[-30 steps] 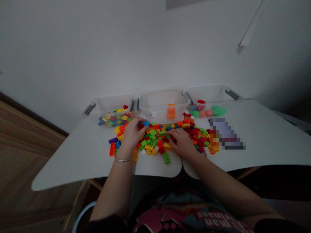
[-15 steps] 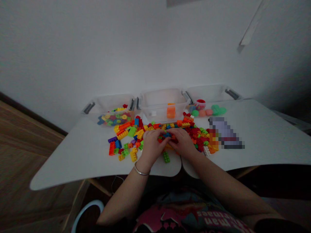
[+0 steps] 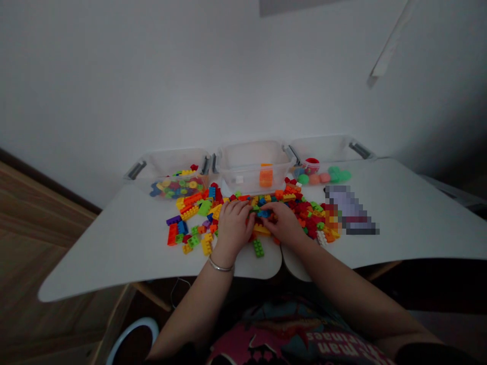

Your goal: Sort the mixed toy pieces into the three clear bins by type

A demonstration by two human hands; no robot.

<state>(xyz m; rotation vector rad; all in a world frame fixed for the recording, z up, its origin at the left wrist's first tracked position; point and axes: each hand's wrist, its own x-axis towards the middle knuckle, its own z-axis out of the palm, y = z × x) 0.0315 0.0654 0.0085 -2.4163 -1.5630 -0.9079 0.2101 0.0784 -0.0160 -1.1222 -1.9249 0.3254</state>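
A heap of small coloured building bricks [image 3: 304, 210] lies spread over the middle of a white table [image 3: 114, 253]. My left hand [image 3: 233, 225], with a bangle on the wrist, and my right hand [image 3: 284, 223] meet over the heap's near side. The fingers of both are curled, and their tips close from either side on a small blue brick [image 3: 263, 214] held low above the other bricks. A yellow brick [image 3: 262, 229] lies just under the hands. A green brick [image 3: 258, 247] sits alone nearer to me, beside the table's notch.
Three clear plastic bins stand along the wall: the left bin [image 3: 171, 161] holds coloured round pieces, the middle bin [image 3: 254, 152] holds an orange block [image 3: 266, 177], and the right bin [image 3: 331, 144] holds a red cup and green and pink discs. A blurred patch [image 3: 352, 213] lies to the right.
My left hand has carried the blue brick from the heap's far left to the centre and met my right hand there. Both hands now stay together on it.
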